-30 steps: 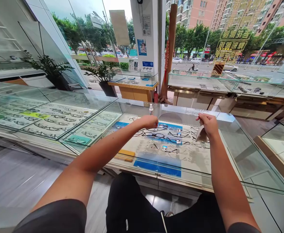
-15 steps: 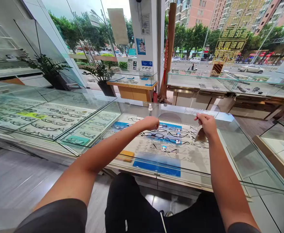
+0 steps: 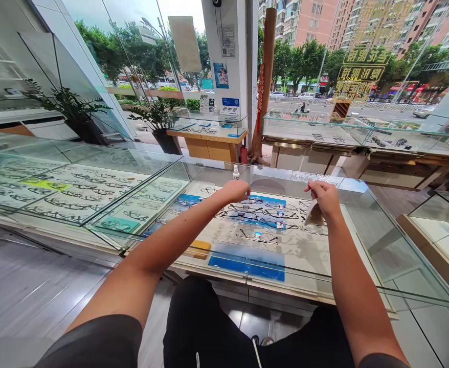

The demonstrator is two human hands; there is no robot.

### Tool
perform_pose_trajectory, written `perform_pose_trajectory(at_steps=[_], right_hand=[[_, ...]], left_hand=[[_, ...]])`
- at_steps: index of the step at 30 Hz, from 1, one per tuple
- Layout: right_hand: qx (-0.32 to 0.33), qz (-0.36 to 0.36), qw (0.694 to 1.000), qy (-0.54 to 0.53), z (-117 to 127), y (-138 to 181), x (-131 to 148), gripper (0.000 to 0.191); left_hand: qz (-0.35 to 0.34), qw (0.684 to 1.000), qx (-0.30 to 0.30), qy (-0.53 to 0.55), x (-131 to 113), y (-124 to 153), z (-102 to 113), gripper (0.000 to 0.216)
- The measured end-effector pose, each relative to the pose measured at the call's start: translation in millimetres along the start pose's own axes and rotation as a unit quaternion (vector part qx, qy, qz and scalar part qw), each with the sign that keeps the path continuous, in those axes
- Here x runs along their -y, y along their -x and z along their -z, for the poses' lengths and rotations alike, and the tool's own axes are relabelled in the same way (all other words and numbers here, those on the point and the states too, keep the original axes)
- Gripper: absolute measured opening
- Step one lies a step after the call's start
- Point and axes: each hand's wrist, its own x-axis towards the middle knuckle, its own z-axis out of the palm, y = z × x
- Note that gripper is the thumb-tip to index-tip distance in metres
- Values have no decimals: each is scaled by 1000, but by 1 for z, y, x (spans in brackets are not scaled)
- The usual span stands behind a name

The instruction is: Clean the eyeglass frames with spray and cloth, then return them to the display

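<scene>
My left hand (image 3: 237, 190) is held over the glass display counter (image 3: 224, 164) with its fingers curled closed. Whatever it holds, if anything, is hidden. Just behind it stands a small white spray bottle (image 3: 236, 173). To the right, my right hand (image 3: 325, 198) pinches a greyish-brown cloth (image 3: 315, 215), which hangs down below the fingers. Under the glass between and below my hands lie several pairs of eyeglasses (image 3: 257, 235), some on blue sheets. A bare blue mat (image 3: 228, 262) lies nearer to me, with a yellow-orange case-like object (image 3: 199, 249) to its left.
More glass cases full of eyeglasses (image 3: 90, 186) extend to the left. Another glass case (image 3: 441, 230) stands at the right. Beyond the counter are a potted plant (image 3: 163, 122), a wooden post (image 3: 267, 76) and further display cases (image 3: 316, 130) by the window.
The view has shifted slightly. Both hands keep nearly the same pose, the left closed and the right on the cloth. Outside, a white car has moved to the right.
</scene>
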Motion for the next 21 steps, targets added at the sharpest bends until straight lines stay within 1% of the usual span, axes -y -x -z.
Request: perform_pose_trajectory(at_steps=[4,8,11,14,16,18,21], right_hand=[[25,-5,999,-32,0,0,-2,40],[43,-1,997,-56,0,1,-1,35],[47,5,997,-63,-1,3,1,33],[54,11,997,-59,-3,6,5,31],[67,14,996,-53,-5,8,7,30],[83,16,995,-45,-8,10,9,30],[104,16,994,-19,-15,15,14,33]], left_hand=[[16,1000,-6,14,0,-11,-11,27],[21,998,-21,50,5,-19,-19,18],[18,994,-46,95,12,-20,-17,13],[15,983,-88,158,18,-20,-11,7],[8,969,-128,211,19,-20,-7,8],[-9,945,-180,273,13,-22,-5,16],[-45,885,-266,379,-8,-25,-7,34]])
